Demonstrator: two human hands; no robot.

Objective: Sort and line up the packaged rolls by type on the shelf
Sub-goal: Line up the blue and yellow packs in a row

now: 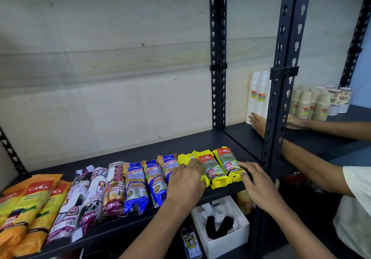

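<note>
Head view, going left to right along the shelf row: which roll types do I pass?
Orange rolls → white drawstring rolls → blue single-handle rolls → left hand → yellow rolls → right hand.

Packaged rolls are lying side by side along the front of a dark shelf (140, 152): orange packs (30, 204) at the left, then white and purple packs (88, 196), blue packs (144, 184), and yellow packs (222, 166) at the right. The left hand (185, 180) is resting flat over a yellow pack beside the blue ones. The right hand (256, 182) is touching the rightmost yellow pack's end. Further right, another person's hands (259, 124) are reaching toward stacked cups (313, 102).
</note>
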